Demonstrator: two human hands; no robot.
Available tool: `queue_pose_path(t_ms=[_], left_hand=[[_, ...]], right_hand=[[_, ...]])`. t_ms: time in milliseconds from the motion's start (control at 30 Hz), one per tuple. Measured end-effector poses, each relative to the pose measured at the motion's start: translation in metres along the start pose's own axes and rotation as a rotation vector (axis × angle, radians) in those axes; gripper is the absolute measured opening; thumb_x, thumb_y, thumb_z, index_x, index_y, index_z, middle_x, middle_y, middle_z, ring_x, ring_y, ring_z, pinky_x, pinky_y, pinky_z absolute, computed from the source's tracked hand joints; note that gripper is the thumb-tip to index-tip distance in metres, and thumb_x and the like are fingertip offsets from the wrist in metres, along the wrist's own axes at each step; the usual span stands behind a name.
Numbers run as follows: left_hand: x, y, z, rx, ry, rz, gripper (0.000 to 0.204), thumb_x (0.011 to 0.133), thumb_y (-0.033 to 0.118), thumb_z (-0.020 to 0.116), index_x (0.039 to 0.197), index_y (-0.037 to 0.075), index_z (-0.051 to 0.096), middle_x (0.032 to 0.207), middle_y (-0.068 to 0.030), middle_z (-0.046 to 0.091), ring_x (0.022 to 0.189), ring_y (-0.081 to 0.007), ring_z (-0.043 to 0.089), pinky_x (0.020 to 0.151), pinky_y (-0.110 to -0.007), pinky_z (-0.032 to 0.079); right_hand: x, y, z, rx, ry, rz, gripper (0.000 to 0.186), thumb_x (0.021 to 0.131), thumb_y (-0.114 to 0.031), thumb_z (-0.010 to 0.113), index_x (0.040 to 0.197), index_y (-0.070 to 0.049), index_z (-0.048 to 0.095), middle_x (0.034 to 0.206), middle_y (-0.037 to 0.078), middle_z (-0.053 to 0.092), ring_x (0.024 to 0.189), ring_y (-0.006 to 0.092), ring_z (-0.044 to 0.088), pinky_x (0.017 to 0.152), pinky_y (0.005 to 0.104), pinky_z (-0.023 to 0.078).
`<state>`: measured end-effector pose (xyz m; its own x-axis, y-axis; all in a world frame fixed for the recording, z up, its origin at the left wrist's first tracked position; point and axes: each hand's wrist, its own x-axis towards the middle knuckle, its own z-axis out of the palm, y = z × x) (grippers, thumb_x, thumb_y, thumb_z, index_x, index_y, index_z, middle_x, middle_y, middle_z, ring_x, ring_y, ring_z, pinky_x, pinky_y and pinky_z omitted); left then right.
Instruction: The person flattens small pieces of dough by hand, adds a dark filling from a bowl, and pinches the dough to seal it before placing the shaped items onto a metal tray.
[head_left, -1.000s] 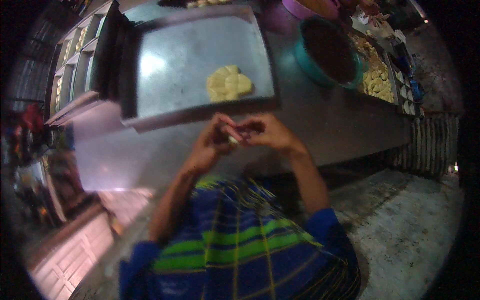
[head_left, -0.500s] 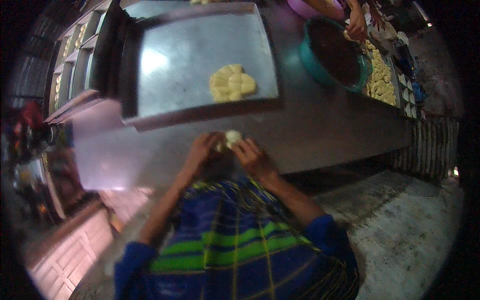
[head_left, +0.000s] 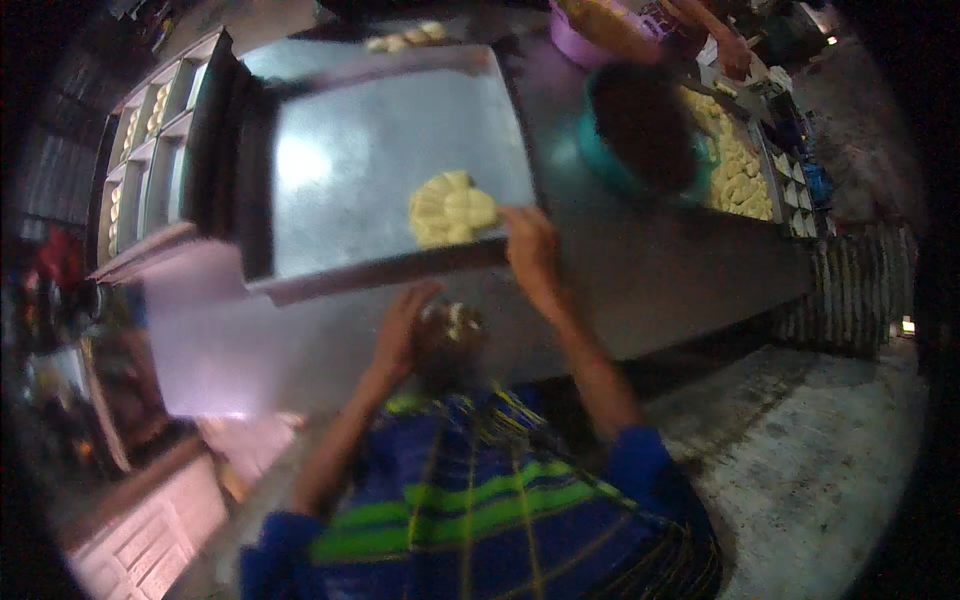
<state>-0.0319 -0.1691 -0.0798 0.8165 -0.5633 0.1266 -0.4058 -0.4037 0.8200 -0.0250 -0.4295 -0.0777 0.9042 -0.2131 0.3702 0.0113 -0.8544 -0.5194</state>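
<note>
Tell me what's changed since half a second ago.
The right hand has moved forward and right, off the pale dough, to the near-right corner of the tray, beside the shaped yellow dough; whether it holds anything is unclear. The left hand stays near the pale dough. Tray and yellow dough keep their places.

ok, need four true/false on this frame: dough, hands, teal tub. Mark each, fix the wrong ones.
1. The pale yellow dough lies on the tray. True.
2. The left hand is inside the tray. False: it is at the table, on the tray's near side.
3. The right hand is beside the dough. True.
4. The teal tub stands left of the tray. False: it stands to the right.
</note>
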Motion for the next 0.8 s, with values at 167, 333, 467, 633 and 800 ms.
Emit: queue_pose_path(t_ms=[167, 333, 467, 633, 800], left_hand=[[0.073, -0.023, -0.011, 0.014, 0.174, -0.033, 0.02, 0.083, 0.005, 0.071, 0.103, 0.003, 0.068, 0.106, -0.0187, 0.069, 0.098, -0.0354, 0.065, 0.085, -0.044, 0.052], [0.124, -0.032, -0.005, 0.47, -0.161, -0.373, 0.046, 0.083, 0.043, 0.073, 0.09, -0.002, 0.071, 0.085, -0.0231, 0.071, 0.08, -0.0436, 0.069, 0.072, -0.05, 0.054], [0.137, -0.028, -0.006, 0.321, -0.141, -0.392, 0.043, 0.077, 0.039, 0.076, 0.088, -0.002, 0.071, 0.087, -0.024, 0.071, 0.083, -0.0414, 0.07, 0.074, -0.047, 0.055], [0.134, -0.024, -0.019, 0.2, -0.096, -0.504, 0.035, 0.075, 0.031, 0.079, 0.086, -0.001, 0.07, 0.082, -0.019, 0.072, 0.077, -0.0311, 0.071, 0.07, -0.041, 0.056], [0.125, -0.044, -0.053, -0.249, 0.01, -0.41, 0.017, 0.083, 0.009, 0.07, 0.093, 0.003, 0.058, 0.082, -0.0084, 0.065, 0.073, -0.0154, 0.064, 0.064, -0.03, 0.052]], right_hand=[[0.051, -0.011, -0.001, -0.085, -0.241, 0.285, 0.017, 0.087, -0.008, 0.059, 0.101, -0.003, 0.068, 0.092, 0.023, 0.067, 0.09, 0.0429, 0.064, 0.077, 0.0498, 0.051], [0.039, -0.023, 0.043, -0.135, -0.373, 0.174, 0.018, 0.082, -0.015, 0.067, 0.094, -0.002, 0.069, 0.094, 0.023, 0.068, 0.09, 0.0426, 0.065, 0.078, 0.0511, 0.052], [0.046, -0.023, 0.061, -0.158, -0.334, 0.237, 0.019, 0.075, -0.015, 0.074, 0.089, -0.002, 0.07, 0.094, 0.022, 0.069, 0.09, 0.0411, 0.066, 0.078, 0.0495, 0.053], [0.04, -0.006, 0.05, 0.053, -0.189, 0.258, 0.023, 0.073, -0.014, 0.076, 0.092, -0.001, 0.072, 0.095, 0.019, 0.071, 0.088, 0.037, 0.069, 0.076, 0.0442, 0.055], [0.043, -0.023, -0.023, 0.575, -0.134, 0.413, 0.023, 0.078, -0.013, 0.076, 0.098, -0.001, 0.074, 0.091, 0.01, 0.072, 0.085, 0.0211, 0.069, 0.078, 0.031, 0.054]])
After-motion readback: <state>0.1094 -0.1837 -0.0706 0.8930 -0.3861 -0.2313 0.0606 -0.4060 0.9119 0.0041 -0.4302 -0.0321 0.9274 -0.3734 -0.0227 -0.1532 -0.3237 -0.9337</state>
